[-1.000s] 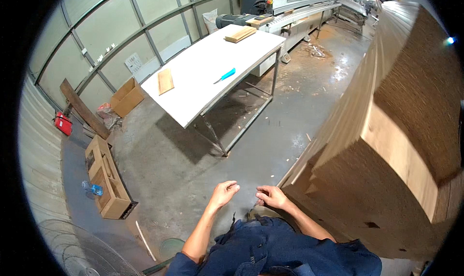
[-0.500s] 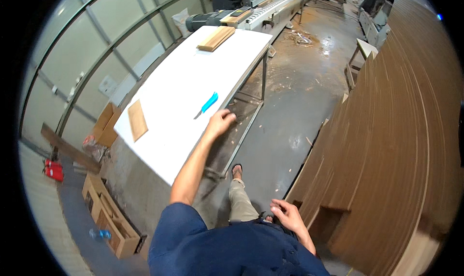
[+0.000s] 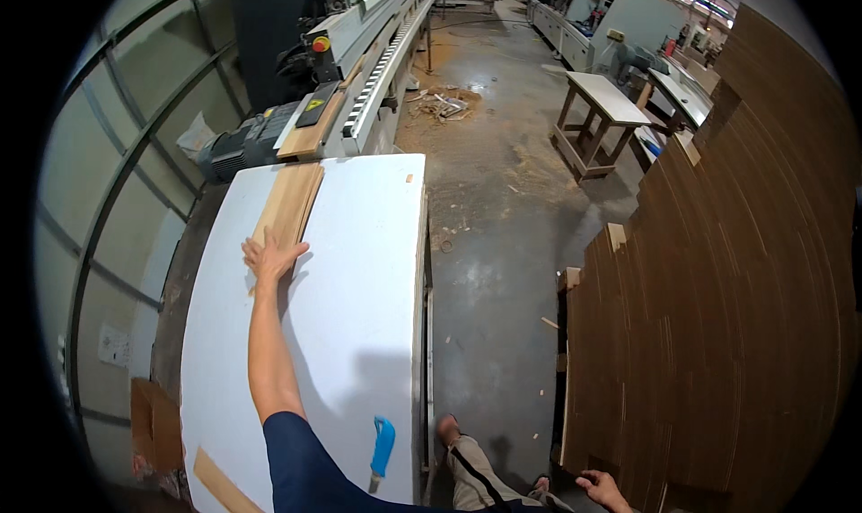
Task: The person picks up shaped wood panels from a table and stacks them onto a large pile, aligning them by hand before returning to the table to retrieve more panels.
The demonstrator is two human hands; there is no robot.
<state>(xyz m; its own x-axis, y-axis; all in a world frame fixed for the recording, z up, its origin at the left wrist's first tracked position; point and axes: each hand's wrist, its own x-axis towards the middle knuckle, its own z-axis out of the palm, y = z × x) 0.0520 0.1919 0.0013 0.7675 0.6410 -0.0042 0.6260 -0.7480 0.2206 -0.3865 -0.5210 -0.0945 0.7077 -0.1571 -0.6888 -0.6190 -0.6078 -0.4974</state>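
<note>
My left hand [image 3: 272, 257] reaches forward over the white tabletop [image 3: 359, 280]. Its fingers are spread on the near end of a small stack of light wooden boards [image 3: 292, 199], and it does not grip them. Low in the picture, beside the big brown stack, hangs my right hand [image 3: 603, 491]; it is partly cut off, fingers loosely bent and holding nothing I can see. Near the table's right edge lies a knife with a blue handle [image 3: 383, 446]. One more wooden board [image 3: 220, 482] lies at the near left, partly out of the picture.
A long machine with a motor [image 3: 242, 145] stands past the table's far end. A tall stack of brown boards [image 3: 709, 315] rises on the right. A small wooden bench [image 3: 606, 100] stands farther back; wood scraps [image 3: 446, 106] litter the floor. A cardboard box [image 3: 154, 423] sits at left.
I have moved forward along the table. My left hand has gone from beside the knife to the stacked boards, its fingers now spread. My right hand stays low at my side.
</note>
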